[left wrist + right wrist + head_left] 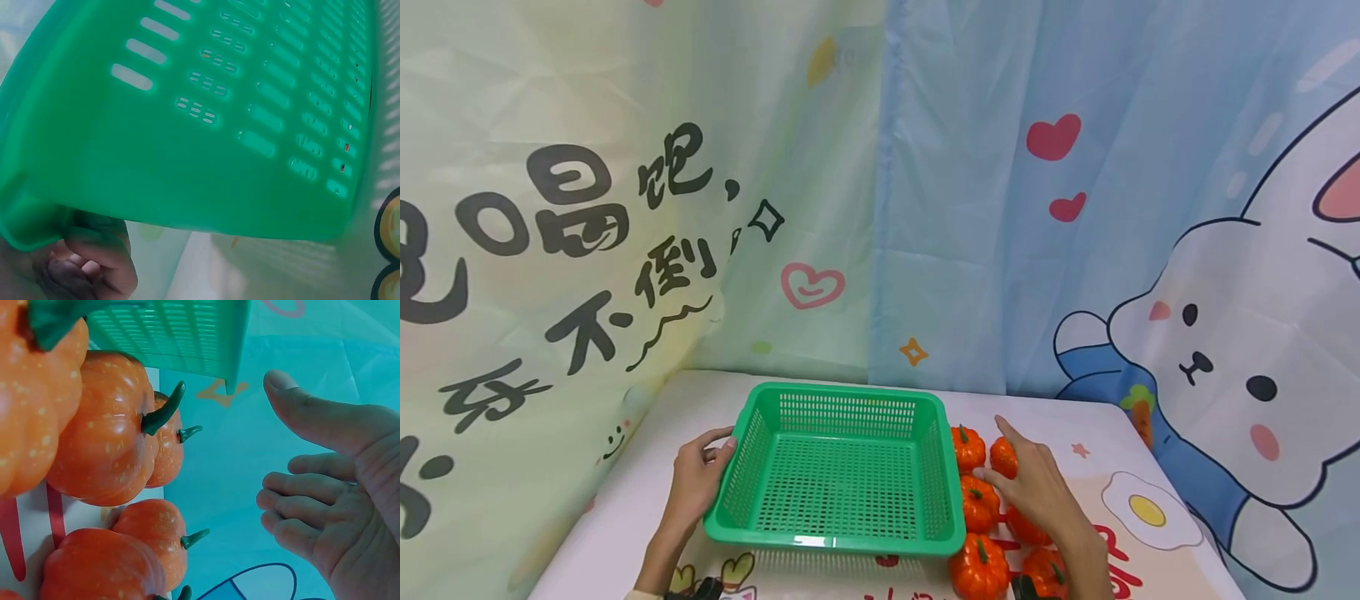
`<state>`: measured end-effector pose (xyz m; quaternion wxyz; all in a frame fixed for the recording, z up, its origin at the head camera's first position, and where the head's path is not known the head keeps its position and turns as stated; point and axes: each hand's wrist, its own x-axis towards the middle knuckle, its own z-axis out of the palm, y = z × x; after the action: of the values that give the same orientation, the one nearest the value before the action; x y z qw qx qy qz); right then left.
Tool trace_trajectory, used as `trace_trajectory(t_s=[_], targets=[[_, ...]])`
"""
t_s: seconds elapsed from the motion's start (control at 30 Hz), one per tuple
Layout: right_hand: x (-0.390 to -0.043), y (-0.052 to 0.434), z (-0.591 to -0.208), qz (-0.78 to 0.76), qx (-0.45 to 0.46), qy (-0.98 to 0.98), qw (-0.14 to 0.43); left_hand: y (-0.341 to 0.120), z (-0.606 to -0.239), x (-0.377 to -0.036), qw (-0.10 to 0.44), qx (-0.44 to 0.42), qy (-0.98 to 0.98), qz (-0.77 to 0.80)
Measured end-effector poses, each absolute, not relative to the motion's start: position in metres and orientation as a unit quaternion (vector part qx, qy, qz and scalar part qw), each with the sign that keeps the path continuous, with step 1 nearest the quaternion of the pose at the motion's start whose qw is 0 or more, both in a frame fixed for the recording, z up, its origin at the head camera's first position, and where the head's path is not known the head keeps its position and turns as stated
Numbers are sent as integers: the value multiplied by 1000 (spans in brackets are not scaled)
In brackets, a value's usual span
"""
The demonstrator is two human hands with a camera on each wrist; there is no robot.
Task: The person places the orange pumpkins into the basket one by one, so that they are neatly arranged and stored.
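Note:
A green plastic basket [842,483] with slotted walls and a mesh bottom stands at the middle of the table, its inside bare. My left hand [696,475] grips its left rim; in the left wrist view the curled fingers [103,259] show below the rim of the basket [156,169]. To the right of the basket, several orange toy pumpkins [979,504] with green stems stand in two rows. Over the right row hovers my right hand [1033,483], thumb and fingers spread. The right wrist view shows that hand [337,500] apart from the pumpkins [103,431], holding nothing.
A printed cloth [1150,542] with a fried egg and red lettering covers the table. Behind it hangs a pale green and blue curtain [955,208] with hearts, black characters and a large cartoon rabbit. The nearest pumpkins reach the bottom of the head view.

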<state>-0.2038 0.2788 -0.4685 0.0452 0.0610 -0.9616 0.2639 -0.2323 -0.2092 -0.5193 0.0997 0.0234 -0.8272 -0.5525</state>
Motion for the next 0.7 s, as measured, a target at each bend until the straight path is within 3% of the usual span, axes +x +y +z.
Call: trace_trajectory(t_s=[0.7], targets=[[-221, 274, -476, 244, 48, -968, 23, -207, -521, -233, 107, 25, -832, -544]])
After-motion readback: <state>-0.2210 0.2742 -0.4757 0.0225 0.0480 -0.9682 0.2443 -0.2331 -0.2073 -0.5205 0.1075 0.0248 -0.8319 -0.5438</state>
